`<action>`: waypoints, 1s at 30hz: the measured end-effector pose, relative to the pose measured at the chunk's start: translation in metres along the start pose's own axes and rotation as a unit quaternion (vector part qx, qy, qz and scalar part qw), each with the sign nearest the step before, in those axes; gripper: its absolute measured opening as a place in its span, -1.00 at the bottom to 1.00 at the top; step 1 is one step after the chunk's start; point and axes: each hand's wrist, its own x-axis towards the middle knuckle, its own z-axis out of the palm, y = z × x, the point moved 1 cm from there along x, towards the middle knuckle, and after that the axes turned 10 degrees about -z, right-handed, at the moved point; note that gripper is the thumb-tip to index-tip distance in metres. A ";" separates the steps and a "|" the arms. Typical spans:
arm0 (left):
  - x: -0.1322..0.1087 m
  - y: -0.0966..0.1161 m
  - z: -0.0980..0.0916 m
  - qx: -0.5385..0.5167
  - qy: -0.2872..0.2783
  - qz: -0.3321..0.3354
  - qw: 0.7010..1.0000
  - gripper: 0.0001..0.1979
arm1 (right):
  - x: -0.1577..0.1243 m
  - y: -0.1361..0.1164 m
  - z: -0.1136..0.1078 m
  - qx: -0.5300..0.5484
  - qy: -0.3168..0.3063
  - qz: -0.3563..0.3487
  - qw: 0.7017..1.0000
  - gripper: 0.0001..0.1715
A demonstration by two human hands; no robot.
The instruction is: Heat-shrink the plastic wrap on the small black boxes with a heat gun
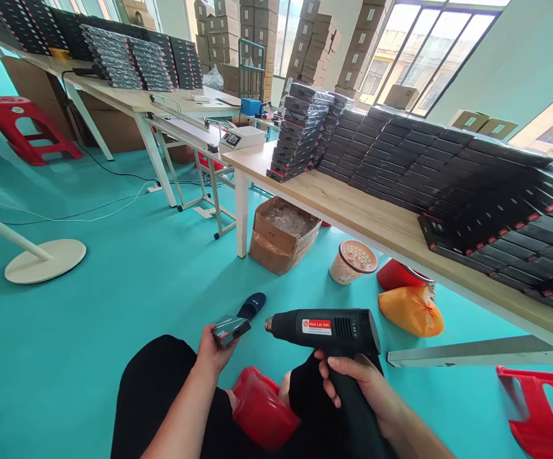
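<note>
Right hand [360, 377] is closed round the handle of a black heat gun [331, 342], thumb and fingers wrapped on; trigger pressed or not, can't tell from where I stand. Red-and-white label on the barrel, reads HUA LAI SHI. Gun roughly level, nozzle to the worker's left. Left hand [209, 350] grips a small flat box [231, 328], dark and glossy, held off the gun's nozzle end, clear gap between the two.

Dark slipper [253, 306] on the floor, just past the gun's nozzle. Red plastic item [264, 408] low down, below the gun and a bit left, between black-trousered legs [157, 382].

Wood-topped surface [376, 204] beyond the gun, running off to its right, loaded with stacked dark boxes [386, 150]. Open carton [279, 245] with clear plastic inside, on the floor beyond the gun's nozzle end. Pale wastebasket [346, 269], floor, straight beyond the gun. Orange bag [413, 312] near the gun's rear end, to its right. Red stool [534, 414] well right of the gun. White machine [245, 138] far beyond the gun, leftward.
</note>
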 end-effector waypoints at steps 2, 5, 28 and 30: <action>0.001 -0.001 0.001 0.004 0.001 -0.001 1.000 -0.85 | -0.002 0.001 0.003 0.005 -0.003 0.006 1.000 -0.60; -0.003 -0.003 0.004 0.018 -0.019 -0.009 1.000 -0.73 | 0.000 0.004 0.016 0.022 -0.021 0.006 1.000 -0.59; -0.018 -0.006 0.008 0.081 -0.115 0.067 0.988 -0.82 | -0.015 -0.008 0.012 -0.109 -0.101 0.036 0.988 -0.61; -0.015 -0.008 0.007 0.100 -0.112 0.083 0.985 -0.82 | -0.012 -0.008 0.010 -0.125 -0.086 0.027 0.988 -0.61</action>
